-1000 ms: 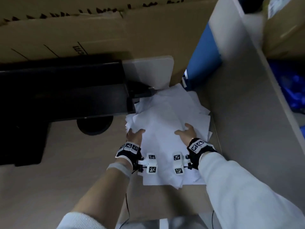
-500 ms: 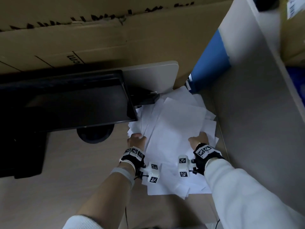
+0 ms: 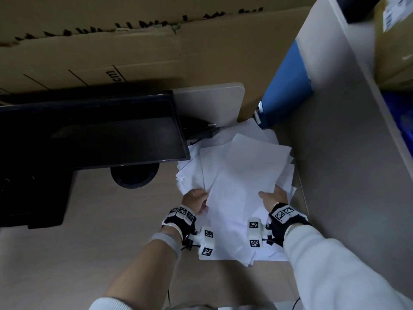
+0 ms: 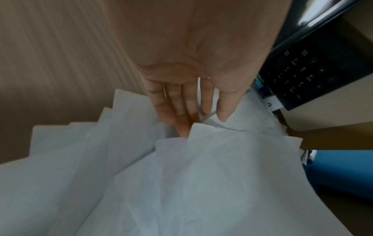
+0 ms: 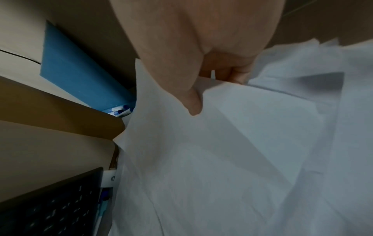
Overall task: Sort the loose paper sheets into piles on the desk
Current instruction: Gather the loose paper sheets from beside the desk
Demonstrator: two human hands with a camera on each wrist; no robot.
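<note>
Just right of the monitor (image 3: 89, 133), the loose paper sheets (image 3: 237, 175) lie fanned on the desk (image 3: 67, 253). Left hand (image 3: 196, 201), fingers straight, slides under them; right hand (image 3: 273, 195) pinches an edge. Risk: uneven lift spills sheets against the blue folder (image 3: 286, 86).

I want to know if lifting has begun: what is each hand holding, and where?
Right hand pinches the top paper sheets at their right edge. Left hand lies straight-fingered against the sheets' left edge, gripping nothing.
</note>
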